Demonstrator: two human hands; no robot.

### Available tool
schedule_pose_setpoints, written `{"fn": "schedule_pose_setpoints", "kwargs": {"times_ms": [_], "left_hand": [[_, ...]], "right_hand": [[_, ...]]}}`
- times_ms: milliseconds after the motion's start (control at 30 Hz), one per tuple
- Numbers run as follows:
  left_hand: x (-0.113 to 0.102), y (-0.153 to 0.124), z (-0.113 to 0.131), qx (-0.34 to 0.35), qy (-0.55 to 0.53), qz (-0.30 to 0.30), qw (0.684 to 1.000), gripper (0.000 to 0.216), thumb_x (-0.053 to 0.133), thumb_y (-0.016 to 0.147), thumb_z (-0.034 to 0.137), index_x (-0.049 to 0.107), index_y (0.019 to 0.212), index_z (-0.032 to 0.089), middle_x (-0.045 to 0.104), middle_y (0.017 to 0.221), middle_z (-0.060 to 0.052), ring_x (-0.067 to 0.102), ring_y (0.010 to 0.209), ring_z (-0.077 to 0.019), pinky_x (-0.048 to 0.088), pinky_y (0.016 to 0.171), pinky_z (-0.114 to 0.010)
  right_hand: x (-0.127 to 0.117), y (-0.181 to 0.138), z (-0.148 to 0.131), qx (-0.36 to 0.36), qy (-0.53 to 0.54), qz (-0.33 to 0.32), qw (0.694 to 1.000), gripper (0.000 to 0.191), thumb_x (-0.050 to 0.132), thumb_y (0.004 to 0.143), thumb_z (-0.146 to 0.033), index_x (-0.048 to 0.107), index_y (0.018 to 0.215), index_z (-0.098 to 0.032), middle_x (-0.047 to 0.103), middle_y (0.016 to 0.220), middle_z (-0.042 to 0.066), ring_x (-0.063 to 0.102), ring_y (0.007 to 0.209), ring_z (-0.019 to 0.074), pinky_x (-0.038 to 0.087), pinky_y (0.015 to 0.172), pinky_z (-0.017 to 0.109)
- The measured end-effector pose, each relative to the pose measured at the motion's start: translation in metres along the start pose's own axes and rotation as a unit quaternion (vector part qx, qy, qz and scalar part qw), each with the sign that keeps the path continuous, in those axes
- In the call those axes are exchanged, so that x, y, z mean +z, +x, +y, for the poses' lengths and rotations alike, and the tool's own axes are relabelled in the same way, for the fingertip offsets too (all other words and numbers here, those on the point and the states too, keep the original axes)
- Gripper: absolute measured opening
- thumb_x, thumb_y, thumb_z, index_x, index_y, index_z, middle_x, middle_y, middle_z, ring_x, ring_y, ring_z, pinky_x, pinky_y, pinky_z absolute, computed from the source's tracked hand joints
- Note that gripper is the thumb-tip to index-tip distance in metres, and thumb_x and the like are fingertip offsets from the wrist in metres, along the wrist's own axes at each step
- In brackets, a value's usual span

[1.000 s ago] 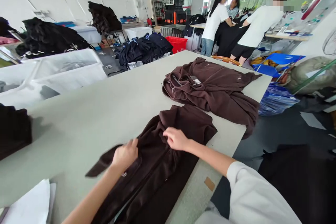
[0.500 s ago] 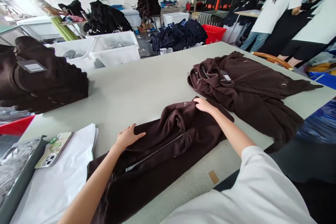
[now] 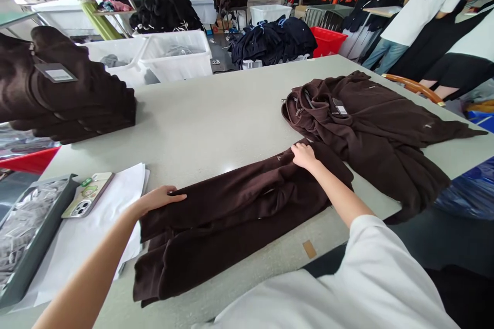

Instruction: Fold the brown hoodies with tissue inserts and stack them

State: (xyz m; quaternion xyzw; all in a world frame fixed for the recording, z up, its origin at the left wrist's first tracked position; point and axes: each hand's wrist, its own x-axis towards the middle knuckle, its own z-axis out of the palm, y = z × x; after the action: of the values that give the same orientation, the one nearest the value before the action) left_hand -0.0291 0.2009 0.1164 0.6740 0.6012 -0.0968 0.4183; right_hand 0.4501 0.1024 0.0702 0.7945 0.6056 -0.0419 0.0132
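Observation:
A dark brown garment (image 3: 231, 211) lies lengthwise before me on the table, in long folded layers, with a small pale mark near its far edge. I cannot tell its exact kind. On its upper left corner rests my left hand (image 3: 160, 199), thumb and fingertips apart, touching the cloth. My right hand (image 3: 304, 156) is closed on the far edge towards the right end, its fingertips partly hidden. Just beyond it are heaped brown zip-neck tops (image 3: 370, 118) with a white-and-dark tag, spread to the table's right corner.
At the far left stands a stack of folded brown garments (image 3: 77, 92) with a tag. A phone (image 3: 88, 195) lies on white sheets (image 3: 119, 205) beside a grey tray (image 3: 38, 247). White bins (image 3: 177, 56) and a red bin (image 3: 328, 41) stand behind the table (image 3: 200, 118). Other people are nearby.
My left hand has slid left along the cloth to its end. The bunched folds near my right hand have flattened and the upper layer lies straighter. The camera view has shifted slightly.

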Motion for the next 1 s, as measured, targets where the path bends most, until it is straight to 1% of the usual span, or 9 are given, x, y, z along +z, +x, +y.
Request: {"fn": "schedule_pose_setpoints", "kwargs": {"times_ms": [133, 267, 333, 400, 500, 600, 733, 867, 1000], "left_hand": [[0.003, -0.004, -0.028, 0.017, -0.020, 0.016, 1.000, 0.058, 0.058, 0.064, 0.069, 0.059, 0.101, 0.023, 0.066, 0.103, -0.005, 0.058, 0.100, -0.0275, 0.045, 0.085, -0.035], [0.004, -0.013, -0.051, 0.032, -0.003, 0.048, 0.998, 0.053, 0.058, 0.067, 0.062, 0.054, 0.103, 0.023, 0.065, 0.092, -0.001, 0.058, 0.090, -0.0238, 0.045, 0.074, -0.028], [0.008, -0.018, -0.050, 0.029, 0.022, 0.081, 0.996, 0.048, 0.058, 0.069, 0.057, 0.054, 0.099, 0.020, 0.063, 0.087, -0.003, 0.058, 0.082, -0.0232, 0.045, 0.067, -0.028], [0.016, -0.026, -0.038, 0.050, 0.064, 0.188, 0.979, 0.039, 0.059, 0.071, 0.049, 0.054, 0.094, 0.017, 0.060, 0.090, -0.007, 0.056, 0.085, -0.0256, 0.045, 0.070, -0.031], [0.043, -0.039, 0.002, 0.172, 0.089, 0.317, 0.928, 0.023, 0.053, 0.079, 0.033, 0.055, 0.093, 0.015, 0.057, 0.095, -0.011, 0.054, 0.094, -0.0265, 0.044, 0.082, -0.037], [0.086, -0.041, 0.050, 0.288, 0.073, 0.265, 0.917, 0.017, 0.051, 0.085, 0.029, 0.057, 0.096, 0.020, 0.058, 0.096, -0.003, 0.056, 0.090, -0.0159, 0.046, 0.084, -0.027], [0.136, -0.019, 0.090, 0.398, 0.019, 0.177, 0.900, 0.029, 0.057, 0.083, 0.028, 0.054, 0.111, 0.020, 0.056, 0.109, -0.005, 0.056, 0.093, -0.0152, 0.047, 0.085, -0.029], [0.147, 0.006, 0.099, 0.388, -0.020, 0.129, 0.912, 0.007, 0.058, 0.081, 0.018, 0.062, 0.086, 0.017, 0.059, 0.087, -0.003, 0.056, 0.075, -0.0140, 0.048, 0.073, -0.028], [0.143, 0.011, 0.096, 0.403, -0.043, 0.138, 0.904, 0.013, 0.054, 0.082, 0.014, 0.063, 0.072, 0.016, 0.057, 0.078, -0.002, 0.055, 0.069, -0.0128, 0.046, 0.069, -0.027]], "right_hand": [[-0.009, -0.030, -0.025, -0.146, 0.076, 0.058, 0.985, 0.032, 0.050, 0.080, -0.021, 0.059, 0.110, -0.016, 0.056, 0.113, 0.013, 0.047, 0.109, 0.0257, 0.037, 0.092, 0.038], [-0.008, -0.059, -0.052, -0.340, 0.163, 0.002, 0.926, 0.053, 0.063, 0.076, -0.041, 0.051, 0.124, -0.022, 0.052, 0.124, 0.008, 0.046, 0.113, 0.0233, 0.037, 0.097, 0.039], [-0.002, -0.065, -0.062, -0.351, 0.186, -0.013, 0.918, 0.049, 0.061, 0.078, -0.042, 0.052, 0.122, -0.022, 0.055, 0.119, 0.008, 0.049, 0.110, 0.0220, 0.038, 0.096, 0.038], [0.007, -0.064, -0.069, -0.325, 0.229, -0.012, 0.917, 0.031, 0.053, 0.085, -0.039, 0.060, 0.108, -0.020, 0.061, 0.105, 0.007, 0.055, 0.098, 0.0193, 0.042, 0.088, 0.034], [0.018, -0.054, -0.073, -0.277, 0.307, -0.031, 0.910, 0.029, 0.045, 0.089, -0.039, 0.064, 0.083, -0.018, 0.062, 0.084, 0.004, 0.057, 0.079, 0.0165, 0.044, 0.075, 0.029], [0.026, -0.046, -0.075, -0.233, 0.353, -0.066, 0.904, 0.037, 0.045, 0.087, -0.046, 0.057, 0.068, -0.017, 0.057, 0.069, 0.001, 0.053, 0.067, 0.0149, 0.040, 0.065, 0.027], [0.035, -0.044, -0.077, -0.187, 0.378, -0.083, 0.903, 0.042, 0.046, 0.084, -0.052, 0.050, 0.062, -0.017, 0.052, 0.063, -0.001, 0.048, 0.063, 0.0135, 0.035, 0.061, 0.025], [0.042, -0.047, -0.079, -0.181, 0.384, -0.058, 0.903, 0.043, 0.046, 0.083, -0.053, 0.047, 0.059, -0.017, 0.048, 0.064, -0.002, 0.046, 0.063, 0.0127, 0.035, 0.062, 0.025], [0.045, -0.049, -0.080, -0.181, 0.392, -0.041, 0.901, 0.041, 0.047, 0.083, -0.051, 0.046, 0.060, -0.018, 0.048, 0.066, -0.002, 0.046, 0.064, 0.0128, 0.036, 0.064, 0.025]]}}
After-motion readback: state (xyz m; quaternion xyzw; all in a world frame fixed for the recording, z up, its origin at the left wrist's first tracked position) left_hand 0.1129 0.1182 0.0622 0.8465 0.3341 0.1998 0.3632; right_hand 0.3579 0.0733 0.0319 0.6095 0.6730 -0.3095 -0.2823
